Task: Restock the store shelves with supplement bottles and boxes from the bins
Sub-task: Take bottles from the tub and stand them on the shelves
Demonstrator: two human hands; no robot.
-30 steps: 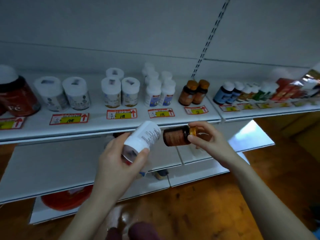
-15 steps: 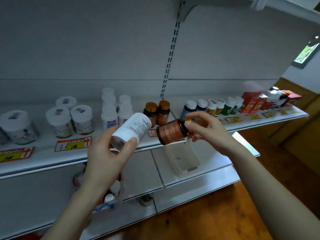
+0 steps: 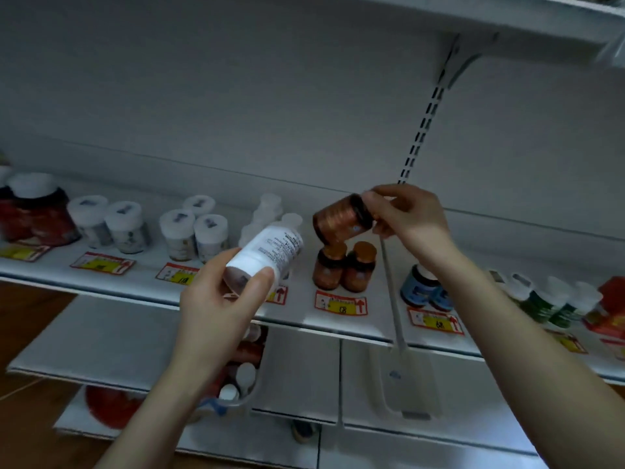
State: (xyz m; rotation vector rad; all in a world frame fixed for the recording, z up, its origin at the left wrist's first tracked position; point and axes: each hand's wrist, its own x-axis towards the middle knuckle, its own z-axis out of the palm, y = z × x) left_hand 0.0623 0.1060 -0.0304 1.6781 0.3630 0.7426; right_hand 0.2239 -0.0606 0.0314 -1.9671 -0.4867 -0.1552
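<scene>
My left hand (image 3: 216, 306) grips a white supplement bottle (image 3: 267, 255) by its cap end, tilted, in front of the middle shelf (image 3: 142, 282). My right hand (image 3: 409, 214) holds a brown bottle (image 3: 341, 218) by its cap, lying sideways just above two matching brown bottles with orange caps (image 3: 345, 269) that stand on the shelf. Behind my left hand stand white bottles (image 3: 270, 211).
White-capped jars (image 3: 192, 231) and a large red jar (image 3: 33, 211) line the shelf to the left; blue (image 3: 422, 289) and green bottles (image 3: 554, 299) and red boxes (image 3: 612, 309) to the right. A clear bin of bottles (image 3: 243, 377) sits on the lower shelf. An upper shelf (image 3: 507, 15) overhangs.
Both hands have risen to the middle shelf. The brown bottle moved up and right until it hovers over the two matching brown bottles; the white bottle followed beside it.
</scene>
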